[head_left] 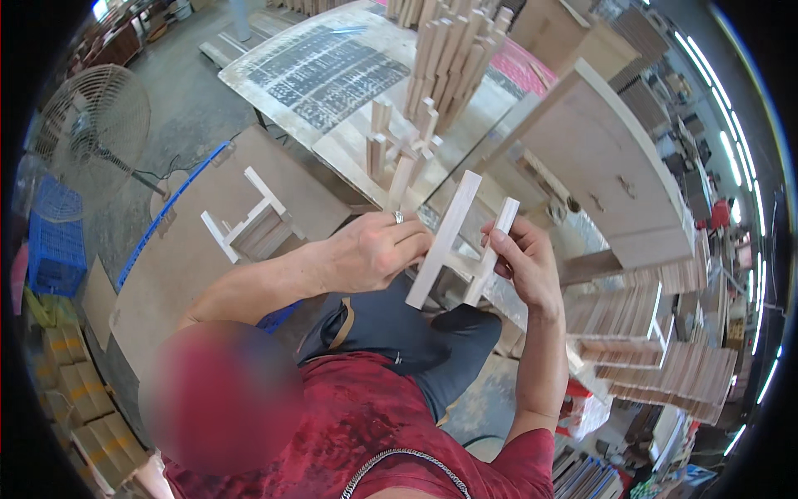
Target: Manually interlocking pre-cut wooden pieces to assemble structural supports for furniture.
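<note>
An H-shaped wooden frame (445, 237) of pale bars hangs in front of my lap, tilted. My right hand (529, 259) pinches its shorter right-hand bar (496, 241) between thumb and fingers. At the longer left-hand bar, my left hand (376, 252) is closed, with a ring on one finger. Its fingertips meet that bar's edge and are partly hidden. To the left, similar joined wooden pieces (253, 220) are stacked on a brown board-topped table (179, 249). Just beyond my hands, several short wooden pieces (405, 162) stand crossed on a worktable.
Tall bundles of wooden sticks (449, 71) stand on the stained worktable (274, 62) ahead. A large wooden panel (611, 162) leans at the right, above stacked slats (619, 312). A caged floor fan (91, 116), a blue crate (58, 237) and cardboard boxes (83, 391) lie at the left.
</note>
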